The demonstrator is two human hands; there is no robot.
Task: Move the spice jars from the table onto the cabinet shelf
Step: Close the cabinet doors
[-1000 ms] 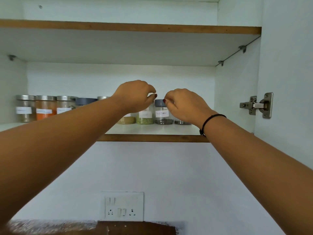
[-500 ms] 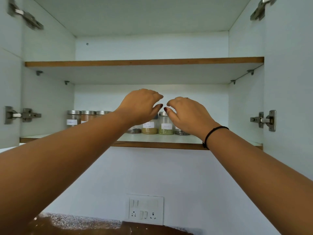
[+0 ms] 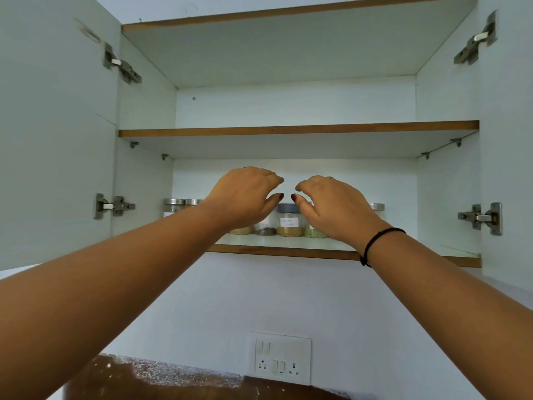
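1. My landmark is the grey-lidded jar. It stands upright on the lower shelf of the open cabinet, and has a white label and yellow-brown powder inside.
2. The left hand hovers just left of that jar and a little above it. I see its back, with the fingers loosely curled and nothing in them, and the thumb pointing toward the jar's lid.
3. The right hand hovers just right of the jar, equally slack and holding nothing. Its thumb tip sits close over the lid's right edge, and I cannot tell whether it touches.
4. Just left of the jar stands a dark-seed jar, then a tan-powder jar. The left hand partly hides both.
5. Just right of the jar, a green-flake jar shows beneath the right hand.
6. Well to the left of the jar, a steel-lidded jar stands on the same shelf, with a second steel lid beside it.
7. Well to the right of the jar, a third steel lid peeks out behind the right wrist.
8. A black wristband circles that wrist, right of the jar and lower.
9. Above the jar runs the upper shelf.
10. Below the jar, a white switch plate is on the wall, and a brown worktop lies under it.
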